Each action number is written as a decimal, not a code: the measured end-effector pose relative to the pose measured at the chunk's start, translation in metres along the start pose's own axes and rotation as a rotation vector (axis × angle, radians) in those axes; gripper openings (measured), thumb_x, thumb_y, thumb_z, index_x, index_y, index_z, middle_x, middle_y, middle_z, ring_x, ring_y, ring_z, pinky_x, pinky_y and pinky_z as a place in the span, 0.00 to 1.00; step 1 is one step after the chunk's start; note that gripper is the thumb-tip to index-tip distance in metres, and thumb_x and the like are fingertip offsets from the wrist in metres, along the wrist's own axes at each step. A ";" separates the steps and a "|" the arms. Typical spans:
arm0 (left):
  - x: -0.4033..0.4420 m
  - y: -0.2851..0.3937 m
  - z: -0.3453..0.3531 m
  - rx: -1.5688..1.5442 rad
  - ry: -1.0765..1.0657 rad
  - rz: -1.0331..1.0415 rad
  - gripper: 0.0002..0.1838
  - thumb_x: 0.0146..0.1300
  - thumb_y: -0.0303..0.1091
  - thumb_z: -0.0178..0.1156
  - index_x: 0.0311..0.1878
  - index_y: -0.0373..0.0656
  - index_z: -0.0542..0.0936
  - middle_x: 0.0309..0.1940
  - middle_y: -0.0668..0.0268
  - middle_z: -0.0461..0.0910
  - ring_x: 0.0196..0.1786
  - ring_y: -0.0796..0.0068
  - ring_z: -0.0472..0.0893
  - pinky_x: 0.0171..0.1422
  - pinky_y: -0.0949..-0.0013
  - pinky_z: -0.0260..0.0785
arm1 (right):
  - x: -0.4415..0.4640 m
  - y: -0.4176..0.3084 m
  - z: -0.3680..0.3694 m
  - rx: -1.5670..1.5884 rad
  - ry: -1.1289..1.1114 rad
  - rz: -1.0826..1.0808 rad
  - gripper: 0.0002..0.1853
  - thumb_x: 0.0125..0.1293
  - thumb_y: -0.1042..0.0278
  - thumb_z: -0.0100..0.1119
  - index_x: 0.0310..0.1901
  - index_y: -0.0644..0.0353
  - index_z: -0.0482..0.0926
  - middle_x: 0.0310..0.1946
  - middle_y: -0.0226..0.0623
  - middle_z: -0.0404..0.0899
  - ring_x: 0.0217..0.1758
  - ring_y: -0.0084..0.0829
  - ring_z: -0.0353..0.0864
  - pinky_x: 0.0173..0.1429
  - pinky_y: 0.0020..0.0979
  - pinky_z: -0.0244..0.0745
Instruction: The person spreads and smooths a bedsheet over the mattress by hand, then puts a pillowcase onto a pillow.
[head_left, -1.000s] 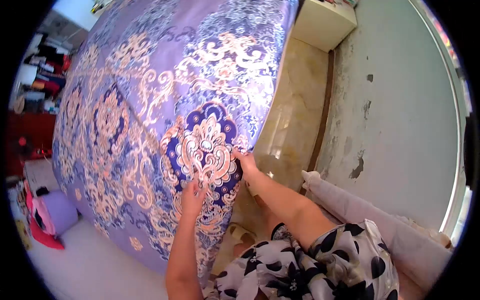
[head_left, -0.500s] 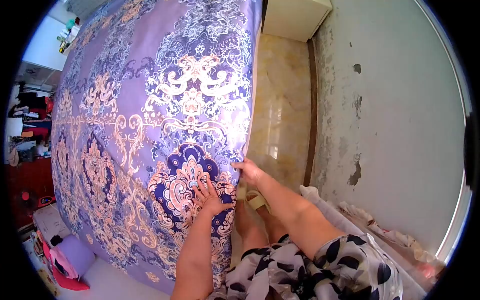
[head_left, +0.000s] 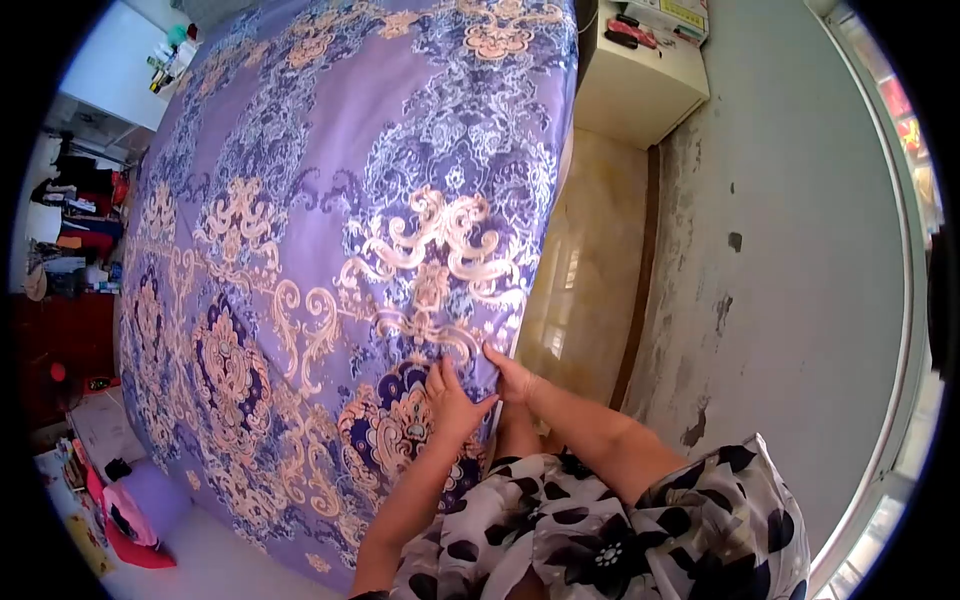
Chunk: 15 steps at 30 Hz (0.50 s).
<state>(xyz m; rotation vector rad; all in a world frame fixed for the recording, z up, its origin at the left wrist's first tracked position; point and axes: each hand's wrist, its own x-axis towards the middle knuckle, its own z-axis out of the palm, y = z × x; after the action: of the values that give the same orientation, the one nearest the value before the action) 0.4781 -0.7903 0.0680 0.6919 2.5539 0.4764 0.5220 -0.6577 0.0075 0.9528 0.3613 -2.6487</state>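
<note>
A purple bedspread (head_left: pixel 355 110) with ornate cream and dark-blue patterns covers the bed. My left hand (head_left: pixel 456 408) lies palm down on it near the bed's right edge, thumb stretched out toward the right. At that edge my right hand (head_left: pixel 514 379) grips the bedspread, its thumb side on top and its other fingers partly hidden at the drop. Both hands are close together, the left thumb nearly reaching the right hand. A few shallow creases run across the cloth at the left.
A cream cabinet (head_left: pixel 640 85) with small items on top stands beyond the bed. Tiled floor (head_left: pixel 590 250) runs between the bed and a peeling wall (head_left: pixel 790 260). At the left are shelves with clothes (head_left: pixel 85 215) and a pink and red bag (head_left: pixel 130 520).
My view has shifted forward along the bed. My left hand has slid forward and closer to my right hand, its fingers less spread. My right hand has stayed at the bedspread's edge.
</note>
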 end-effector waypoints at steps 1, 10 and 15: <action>0.016 0.014 -0.008 0.058 -0.025 0.025 0.58 0.39 0.47 0.75 0.71 0.43 0.49 0.65 0.46 0.53 0.66 0.43 0.55 0.67 0.46 0.52 | 0.003 -0.006 0.001 0.010 0.027 -0.016 0.33 0.61 0.39 0.55 0.61 0.54 0.69 0.57 0.34 0.74 0.59 0.33 0.72 0.64 0.39 0.65; 0.093 0.037 0.027 0.113 -0.230 -0.168 0.39 0.44 0.27 0.64 0.63 0.43 0.60 0.51 0.48 0.68 0.54 0.43 0.70 0.56 0.51 0.66 | 0.053 -0.097 -0.032 0.088 0.150 -0.215 0.27 0.60 0.50 0.62 0.55 0.60 0.72 0.50 0.35 0.77 0.54 0.32 0.74 0.59 0.38 0.68; 0.087 0.058 -0.021 -0.042 -0.183 -0.265 0.20 0.45 0.26 0.62 0.44 0.38 0.70 0.38 0.48 0.76 0.46 0.45 0.75 0.50 0.53 0.67 | 0.080 -0.121 -0.006 -0.014 0.440 -0.189 0.58 0.51 0.46 0.69 0.70 0.65 0.39 0.67 0.44 0.56 0.66 0.41 0.60 0.66 0.40 0.61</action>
<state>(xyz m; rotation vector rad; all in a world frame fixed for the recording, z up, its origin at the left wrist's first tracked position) 0.4224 -0.7001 0.0821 0.3564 2.4077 0.3583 0.4226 -0.5594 -0.0327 1.5690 0.5922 -2.5726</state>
